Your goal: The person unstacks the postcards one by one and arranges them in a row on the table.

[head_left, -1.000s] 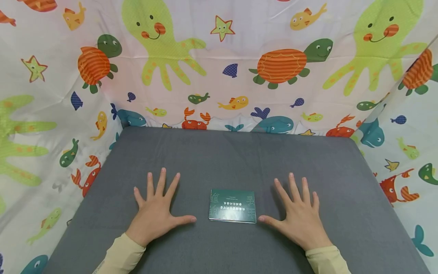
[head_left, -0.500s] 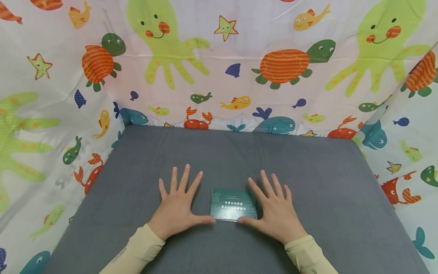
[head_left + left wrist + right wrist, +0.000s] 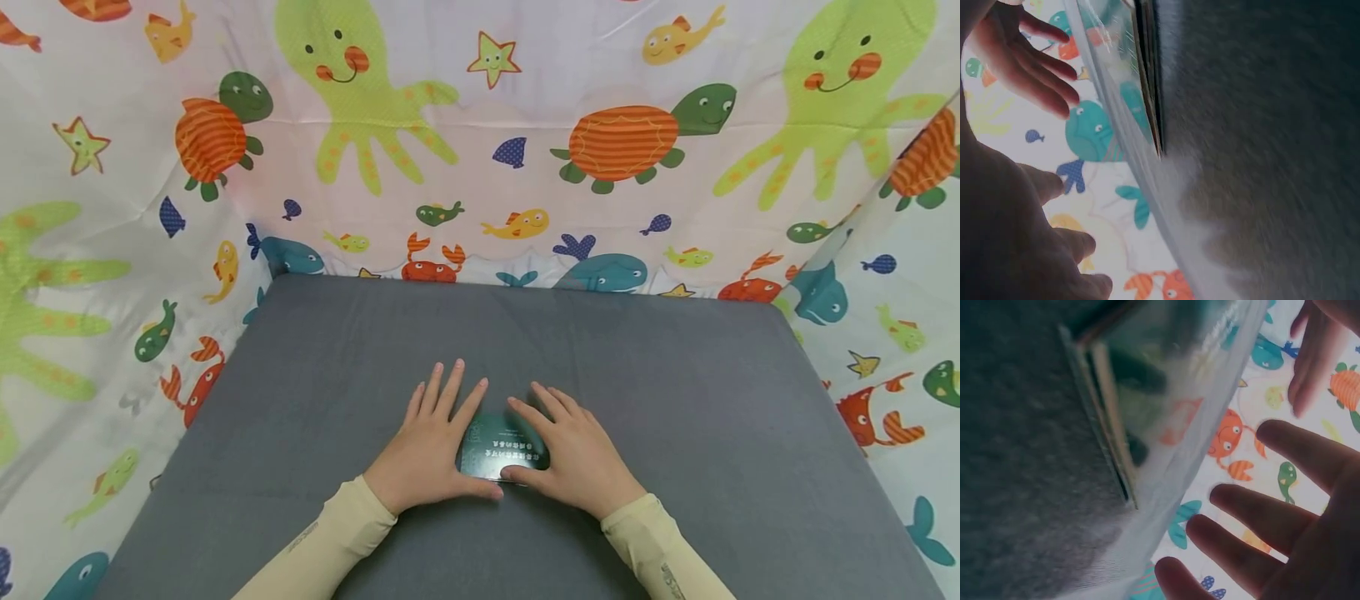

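Observation:
A flat, glossy dark-green rectangle like a thin booklet, with white printed characters (image 3: 502, 446), lies on the grey table, its writing upside down in the head view. My left hand (image 3: 429, 454) is at its left side, fingers straight and thumb reaching along the near edge. From the right, my right hand (image 3: 581, 462) overlaps its right end, the fingers slightly bent and the thumb at the near edge. Low over the table, the left wrist view shows the thin layered edge of the green rectangle (image 3: 1149, 94). Straight, parted right fingers (image 3: 1260, 519) show beside it in the right wrist view.
Grey cloth covers the table (image 3: 360, 325). A white curtain with printed sea animals (image 3: 450, 83) hangs along the back and both sides of the table.
Both hands have moved inward from either side, the left rightward and the right leftward, and now partly cover the green rectangle. Their fingers are less widely spread. The rectangle lies in about the same place.

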A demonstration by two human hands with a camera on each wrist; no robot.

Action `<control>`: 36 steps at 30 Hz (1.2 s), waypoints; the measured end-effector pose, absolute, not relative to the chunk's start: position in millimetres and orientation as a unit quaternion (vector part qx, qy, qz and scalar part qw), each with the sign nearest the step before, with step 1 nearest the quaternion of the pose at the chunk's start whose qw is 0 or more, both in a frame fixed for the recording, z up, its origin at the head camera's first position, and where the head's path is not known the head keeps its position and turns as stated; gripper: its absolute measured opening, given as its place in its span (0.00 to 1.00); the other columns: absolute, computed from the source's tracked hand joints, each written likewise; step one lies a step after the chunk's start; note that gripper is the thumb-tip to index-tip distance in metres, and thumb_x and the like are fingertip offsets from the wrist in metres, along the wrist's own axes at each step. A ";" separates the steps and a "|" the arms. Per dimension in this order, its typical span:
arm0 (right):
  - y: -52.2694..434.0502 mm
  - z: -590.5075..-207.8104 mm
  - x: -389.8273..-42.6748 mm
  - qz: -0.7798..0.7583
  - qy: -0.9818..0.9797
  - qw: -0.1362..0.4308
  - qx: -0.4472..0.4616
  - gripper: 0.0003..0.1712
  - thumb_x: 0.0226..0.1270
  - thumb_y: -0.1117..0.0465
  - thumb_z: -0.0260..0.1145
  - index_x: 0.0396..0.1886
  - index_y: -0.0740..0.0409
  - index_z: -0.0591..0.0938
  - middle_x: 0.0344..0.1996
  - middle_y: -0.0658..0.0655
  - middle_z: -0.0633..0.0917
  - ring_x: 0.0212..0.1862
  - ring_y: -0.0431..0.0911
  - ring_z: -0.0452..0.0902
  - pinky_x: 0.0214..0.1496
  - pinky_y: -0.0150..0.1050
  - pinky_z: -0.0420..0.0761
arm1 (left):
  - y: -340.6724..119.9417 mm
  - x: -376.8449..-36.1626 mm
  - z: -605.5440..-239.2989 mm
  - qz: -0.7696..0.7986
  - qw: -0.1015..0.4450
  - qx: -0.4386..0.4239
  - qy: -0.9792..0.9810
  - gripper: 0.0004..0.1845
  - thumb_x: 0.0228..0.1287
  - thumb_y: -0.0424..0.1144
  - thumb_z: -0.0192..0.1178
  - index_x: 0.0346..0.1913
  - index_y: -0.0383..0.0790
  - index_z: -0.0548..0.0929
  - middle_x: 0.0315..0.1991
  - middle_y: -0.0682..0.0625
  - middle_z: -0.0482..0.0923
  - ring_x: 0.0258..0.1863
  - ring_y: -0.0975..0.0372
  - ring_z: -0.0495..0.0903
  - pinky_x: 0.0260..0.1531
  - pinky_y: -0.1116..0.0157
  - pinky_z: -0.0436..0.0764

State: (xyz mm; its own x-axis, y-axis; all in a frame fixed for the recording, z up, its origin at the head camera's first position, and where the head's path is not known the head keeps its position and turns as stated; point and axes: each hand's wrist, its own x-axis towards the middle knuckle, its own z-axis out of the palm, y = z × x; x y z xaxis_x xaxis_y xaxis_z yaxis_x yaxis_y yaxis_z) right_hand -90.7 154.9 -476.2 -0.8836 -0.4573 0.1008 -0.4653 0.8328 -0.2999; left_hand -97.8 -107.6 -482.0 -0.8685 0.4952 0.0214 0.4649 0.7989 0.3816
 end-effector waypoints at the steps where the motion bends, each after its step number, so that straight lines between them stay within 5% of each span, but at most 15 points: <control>1: 153.9 -475.5 -92.1 0.159 -0.957 0.007 0.242 0.56 0.58 0.22 0.75 0.83 0.38 0.72 0.83 0.61 0.69 0.80 0.64 0.69 0.70 0.71 0.78 | -106.2 -98.6 -482.1 0.189 0.044 0.261 0.946 0.77 0.44 0.85 0.71 0.90 0.53 0.44 0.90 0.48 0.24 0.90 0.41 0.28 0.84 0.31 0.48; 9: 148.4 -472.8 -95.1 0.157 -0.957 -0.065 0.236 0.55 0.54 0.27 0.80 0.81 0.37 0.75 0.79 0.59 0.75 0.77 0.60 0.73 0.71 0.69 0.78 | -101.0 -104.6 -482.8 0.191 0.112 0.300 0.928 0.75 0.50 0.74 0.78 0.89 0.41 0.47 0.90 0.39 0.43 0.89 0.39 0.43 0.83 0.39 0.60; 19: 148.5 -467.5 -91.7 0.162 -0.953 -0.071 0.244 0.54 0.51 0.41 0.88 0.79 0.40 0.77 0.72 0.55 0.80 0.72 0.55 0.76 0.64 0.63 0.83 | -98.0 -110.0 -483.5 0.195 0.111 0.314 0.923 0.63 0.58 0.66 0.79 0.88 0.42 0.56 0.81 0.46 0.67 0.80 0.52 0.68 0.78 0.45 0.72; 36: 151.8 -466.0 -94.1 0.169 -0.955 -0.080 0.232 0.55 0.48 0.45 0.90 0.78 0.41 0.78 0.68 0.51 0.82 0.69 0.52 0.79 0.59 0.57 0.87 | -100.4 -115.0 -484.2 0.198 0.098 0.325 0.919 0.60 0.56 0.65 0.80 0.85 0.43 0.63 0.73 0.49 0.74 0.70 0.55 0.74 0.73 0.49 0.75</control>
State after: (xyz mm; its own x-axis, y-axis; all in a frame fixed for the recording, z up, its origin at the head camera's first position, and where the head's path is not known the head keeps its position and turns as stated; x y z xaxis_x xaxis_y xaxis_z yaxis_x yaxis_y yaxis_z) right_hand -94.1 151.8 -466.0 -0.8795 -0.4700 -0.0742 -0.4160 0.8352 -0.3598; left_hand -115.0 -100.4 -484.2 -0.7694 0.6367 -0.0518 0.5588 0.7100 0.4286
